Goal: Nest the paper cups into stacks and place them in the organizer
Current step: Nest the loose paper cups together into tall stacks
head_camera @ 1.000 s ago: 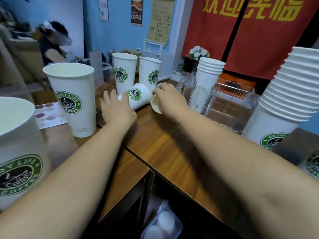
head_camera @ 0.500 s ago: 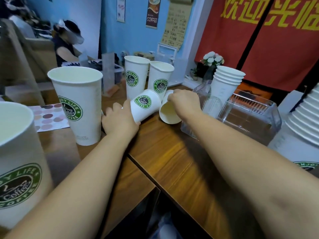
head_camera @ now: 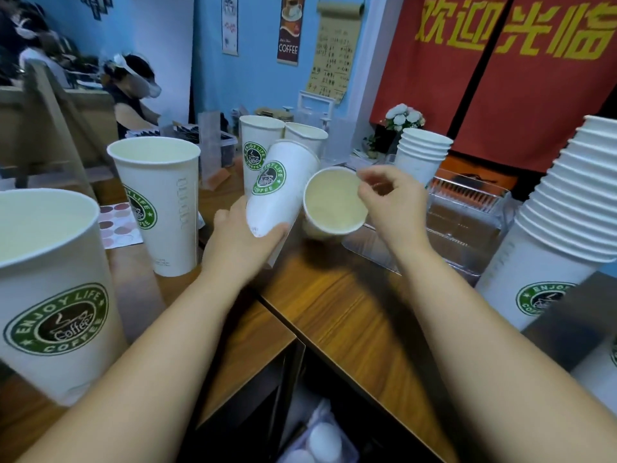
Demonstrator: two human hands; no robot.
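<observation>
Loose cups (head_camera: 160,202): upright on the counter (head_camera: 334,312) at far left, near the elbow; could tip over if the arm swings wide.
Left hand (head_camera: 243,242): wrapped round the base of a tilted cup (head_camera: 280,188), mouth leaning up and away; thin grip low on the body, could slip or crush.
Right hand (head_camera: 390,205): pinching the rim of a second cup (head_camera: 334,202), mouth facing the camera; mouths not lined up, so nesting likely to jam or dent a rim.
Organizer (head_camera: 467,228): clear, just right of that hand, holding a short stack (head_camera: 422,152); could get bumped.
Tall stack (head_camera: 567,235): far right, leaning; could topple if jostled.
</observation>
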